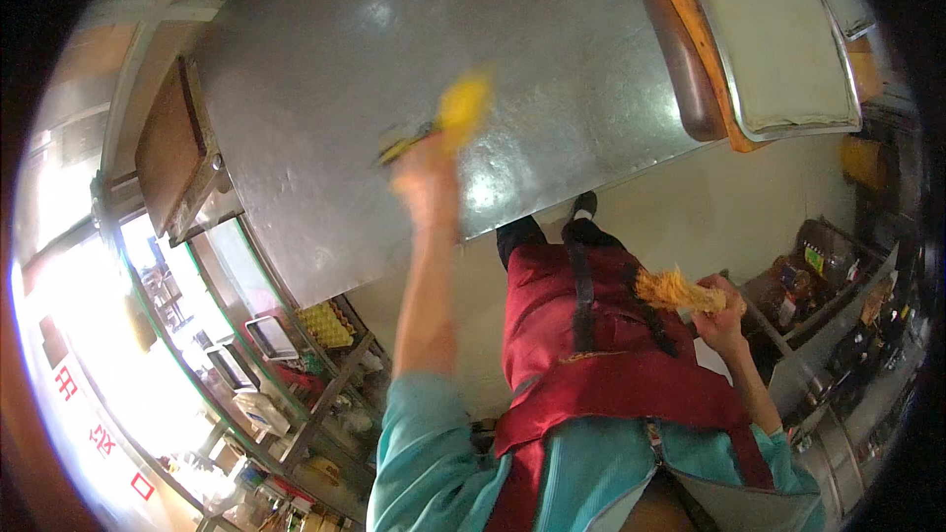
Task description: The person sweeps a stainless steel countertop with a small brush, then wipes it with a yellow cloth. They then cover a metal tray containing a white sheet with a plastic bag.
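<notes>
My left hand is blurred above the metal tabletop, closed around a bright yellow object; a black and yellow part of something sticks out on the other side of the fist. Blur hides what kind of object it is. Off the table, to the right of my red apron, my right hand grips the narrow end of a straw hand brush. Its frayed bristles point left, over the apron.
Dough-like pale sheets fill a metal-rimmed tray at the table's right end, beside an orange wooden edge. A hinged brown panel stands at the left. Yellow egg trays sit on a lower left shelf; a cluttered drawer lies right.
</notes>
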`<state>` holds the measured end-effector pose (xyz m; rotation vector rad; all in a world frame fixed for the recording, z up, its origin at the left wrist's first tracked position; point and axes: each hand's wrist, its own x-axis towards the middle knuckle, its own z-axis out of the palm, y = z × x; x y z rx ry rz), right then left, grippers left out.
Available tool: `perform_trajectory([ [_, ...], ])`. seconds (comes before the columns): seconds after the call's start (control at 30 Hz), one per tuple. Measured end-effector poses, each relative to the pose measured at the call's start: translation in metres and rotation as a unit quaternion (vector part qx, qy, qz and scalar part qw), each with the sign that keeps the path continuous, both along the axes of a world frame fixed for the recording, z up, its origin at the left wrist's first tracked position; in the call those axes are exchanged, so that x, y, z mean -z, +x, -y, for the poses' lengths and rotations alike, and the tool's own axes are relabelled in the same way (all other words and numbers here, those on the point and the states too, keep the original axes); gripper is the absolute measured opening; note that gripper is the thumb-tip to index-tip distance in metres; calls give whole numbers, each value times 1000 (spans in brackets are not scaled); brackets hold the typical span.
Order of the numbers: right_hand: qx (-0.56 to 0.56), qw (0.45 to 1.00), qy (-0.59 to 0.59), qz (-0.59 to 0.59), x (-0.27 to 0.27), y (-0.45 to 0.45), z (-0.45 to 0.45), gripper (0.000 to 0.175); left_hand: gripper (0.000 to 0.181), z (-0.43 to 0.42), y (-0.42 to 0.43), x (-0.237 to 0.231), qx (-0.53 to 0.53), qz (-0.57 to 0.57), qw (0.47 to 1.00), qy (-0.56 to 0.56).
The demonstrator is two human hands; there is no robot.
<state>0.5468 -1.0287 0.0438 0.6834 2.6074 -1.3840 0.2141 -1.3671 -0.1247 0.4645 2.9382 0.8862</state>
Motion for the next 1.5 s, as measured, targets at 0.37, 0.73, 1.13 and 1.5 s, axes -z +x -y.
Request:
perform_trajectory([
  [0.37, 22, 999, -36, -31, 30, 3, 11, 17, 42, 19, 73, 16, -176, -191, 943, -210],
  [0.73, 332, 933, -76, 116, 5, 122, -4, 26, 39, -413, 20, -75, 213, -55, 975, -20],
  [1.13, 498, 771, -389, -77, -15, 24, -94, 24, 40, -246, 13, -69, 292, 411, 862, -58],
  [1.5, 527, 802, -160, -231, 40, -37, -499, 14, 27, -415, -42, -114, 166, 434, 862, 202],
])
